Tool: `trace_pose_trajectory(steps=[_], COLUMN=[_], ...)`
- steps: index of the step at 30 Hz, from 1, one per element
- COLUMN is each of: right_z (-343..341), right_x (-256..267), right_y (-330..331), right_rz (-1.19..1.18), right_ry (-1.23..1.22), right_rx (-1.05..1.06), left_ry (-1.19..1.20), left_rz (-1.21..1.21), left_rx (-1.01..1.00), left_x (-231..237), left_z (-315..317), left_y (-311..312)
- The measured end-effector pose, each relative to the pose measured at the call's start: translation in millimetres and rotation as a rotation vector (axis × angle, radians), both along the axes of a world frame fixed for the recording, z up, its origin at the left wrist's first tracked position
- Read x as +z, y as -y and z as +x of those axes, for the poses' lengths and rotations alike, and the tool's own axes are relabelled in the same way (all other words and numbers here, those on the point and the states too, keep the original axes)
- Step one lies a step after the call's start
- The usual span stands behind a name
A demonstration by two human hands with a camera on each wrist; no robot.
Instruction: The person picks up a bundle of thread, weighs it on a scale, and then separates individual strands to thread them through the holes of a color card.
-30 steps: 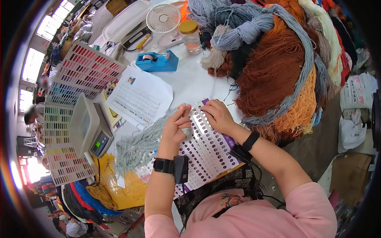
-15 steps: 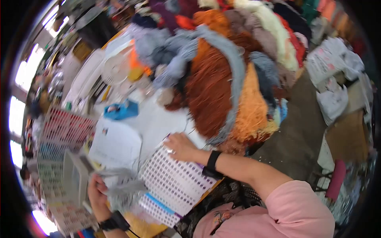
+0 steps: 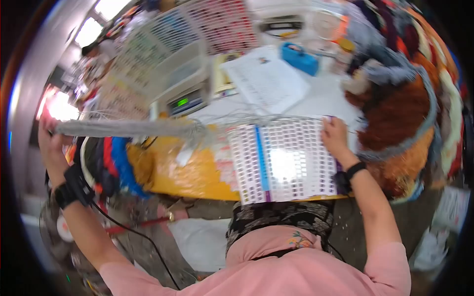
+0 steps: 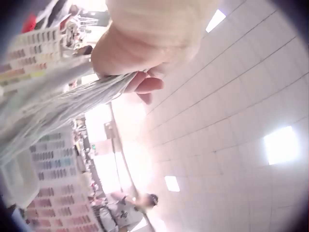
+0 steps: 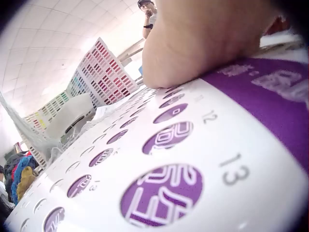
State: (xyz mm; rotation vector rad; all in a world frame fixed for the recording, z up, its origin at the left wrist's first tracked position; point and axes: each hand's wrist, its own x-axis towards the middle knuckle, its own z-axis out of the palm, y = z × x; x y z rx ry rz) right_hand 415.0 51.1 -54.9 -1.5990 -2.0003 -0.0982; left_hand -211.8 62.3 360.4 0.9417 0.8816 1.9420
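Far out to the left, my left hand (image 3: 51, 135) grips one end of a skein of pale grey yarn (image 3: 123, 129). In the left wrist view the strands (image 4: 82, 99) run tautly from under the curled fingers (image 4: 150, 85). Thin strands trail on from the bundle along the top edge of a white card (image 3: 296, 153) with rows of round holes, numbers and purple borders. My right hand (image 3: 335, 135) rests on the card's upper right corner. Its palm side lies on the card in the right wrist view, where the fingertips are hidden.
Behind the card lie printed sheets (image 3: 269, 81), a blue tape dispenser (image 3: 299, 59) and a scale (image 3: 186, 101) with a tub on it. A colour chart (image 3: 163, 44) stands back left. Heaped yarn (image 3: 405, 103) borders the right side; yellow wrapping (image 3: 192, 165) covers the table's left front.
My left hand has swung far out to the left, drawing the grey yarn out from over the card into a long stretched bundle. The right hand stays at the card's corner. The head view has turned.
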Motion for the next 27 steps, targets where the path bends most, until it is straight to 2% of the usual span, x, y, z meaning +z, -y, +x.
trace_pose_trajectory(steps=[2, 4, 5, 7, 8, 10, 12, 14, 15, 16, 19, 21, 22, 23, 25, 26, 27], right_z=[-1, 2, 0, -21, -30, -101, -177, -243, -271, -287, -300, -297, -298, -304, -319, -329, -337], right_x=[2, 2, 5, 26, 42, 106, 161, 202, 205, 206, 225, 206, 196, 190, 181, 184, 180], right_y=[0, -1, -2, -6, -7, 8, 40, 88, 107, 118, 119, 116, 117, 123, 136, 141, 144], right_rz=[0.000, -0.040, -0.086, -0.075, -0.073, -0.030, -0.034, -0.140, -0.367, -0.607, -1.460, -1.518, -1.550, -1.436, -1.203, -1.101, -1.042], right_ry=[0.056, 0.153, 0.201, 0.162, 0.146, -0.117, -0.293, -0.528, -0.772, -1.021, -0.435, -0.378, -0.343, -0.297, -0.221, -0.111, -0.113], right_rx=[0.020, 0.006, -0.007, 0.045, 0.066, 0.344, 0.782, 1.124, 1.297, 1.453, 1.318, 1.261, 1.236, 1.277, 1.352, 1.367, 1.350], left_ry=[0.012, -0.004, -0.033, -0.117, -0.198, -0.306, -0.377, -0.463, -0.409, -0.457, -0.572, -0.959, -1.265, -1.553, -2.024, -1.804, -1.568], left_rz=[0.093, 0.095, 0.067, -0.057, -0.179, -0.425, -0.663, -0.879, -0.943, -0.926, -0.921, -1.099, -1.064, -1.013, -1.077, -0.823, -0.576], left_rx=[-0.128, -0.278, -0.364, -0.536, -0.405, -0.393, -0.651, -0.922, -0.985, -1.057, -1.155, -0.796, -0.536, -0.260, 0.011, -0.111, -0.211], left_x=[48, 71, 70, 40, 15, -25, -52, -74, -86, -96, -104, -118, -142, -171, -207, -230, -247], left_z=[-20, -7, 12, 72, 116, 169, 197, 211, 212, 204, 151, 101, 73, 54, 59, 69, 75], left_y=[53, 99, 117, 139, 152, 172, 180, 186, 189, 195, 211, 223, 231, 237, 248, 248, 250])
